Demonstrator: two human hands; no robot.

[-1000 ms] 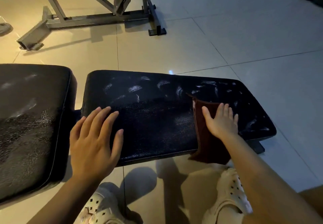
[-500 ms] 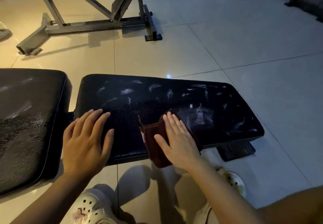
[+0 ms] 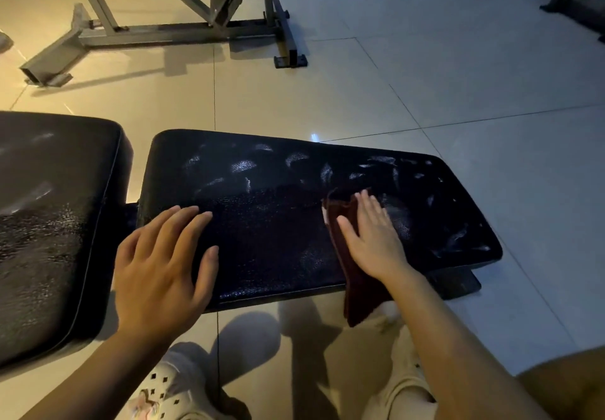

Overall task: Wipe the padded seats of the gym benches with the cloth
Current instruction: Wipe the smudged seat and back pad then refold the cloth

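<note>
A: Where do we have the cloth [image 3: 355, 265] right now?

B: It lies on the black padded seat [image 3: 278, 223] in front of us, toward the right half of the pad. Our right hand [image 3: 373, 239] presses it flat, fingers straight and together, nothing curled round the fabric. The dark red cloth runs under the palm and its lower end hangs over the near edge of the seat, down toward the floor [image 3: 458, 75]

A: And our left hand [image 3: 160, 272]?

B: Spread flat on the near left corner of the same seat, fingers straight and fanned, palm down, holding nothing. The heel of the hand sits past the pad's near edge

A: What does the pad's surface show us?

B: Pale streaks and smears across the far side and the right end. The near strip between our two hands looks darker and more even, with a fine crackled sheen

A: Anything else around us?

B: A second black pad [image 3: 49, 223] lies just beside the seat on our left, with a narrow gap between them. A grey steel frame [image 3: 183, 29] stands on the tiles well beyond the bench. Below us we see our light perforated shoes [image 3: 170, 387], and a dark foot of the bench [image 3: 458, 283] shows under the right end of the seat
</note>
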